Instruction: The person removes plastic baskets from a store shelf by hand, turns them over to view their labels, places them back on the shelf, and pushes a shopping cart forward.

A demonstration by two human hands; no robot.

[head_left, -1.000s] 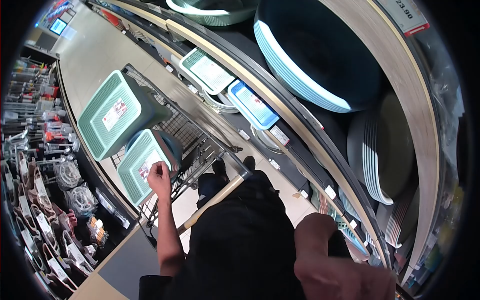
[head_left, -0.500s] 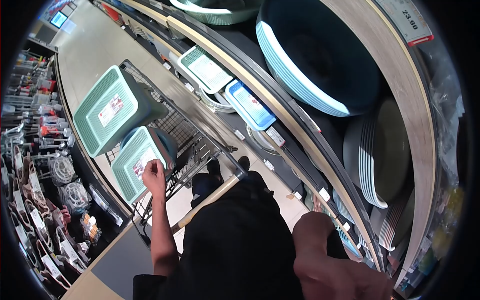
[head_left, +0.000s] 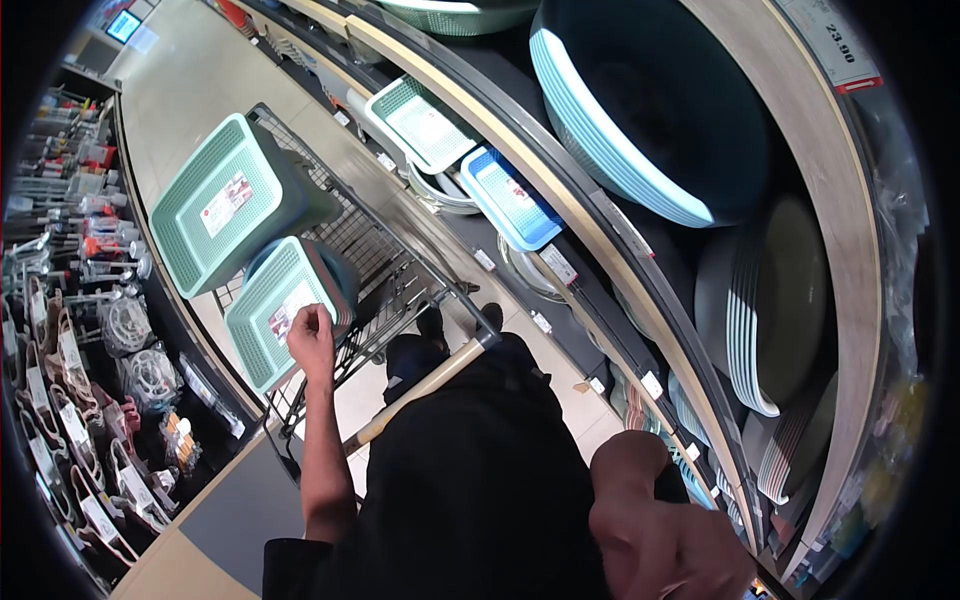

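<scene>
From here, the left hand (head_left: 312, 342) is curled — gripping or not, I can't tell — over the smaller green basket (head_left: 266, 321), at its ten o'clock; the right hand (head_left: 678, 550), five o'clock, looks folded.

Pale tiled floor (head_left: 205, 75), wood-edged shelves (head_left: 805, 130), lit screen (head_left: 123, 27)

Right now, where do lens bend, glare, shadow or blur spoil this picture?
Head view: the wood-toned shelf edge bows, corners go black; light-blue basin rims glare; the right hand looks shadowed; plastic wrapping at far right is blurred.
</scene>
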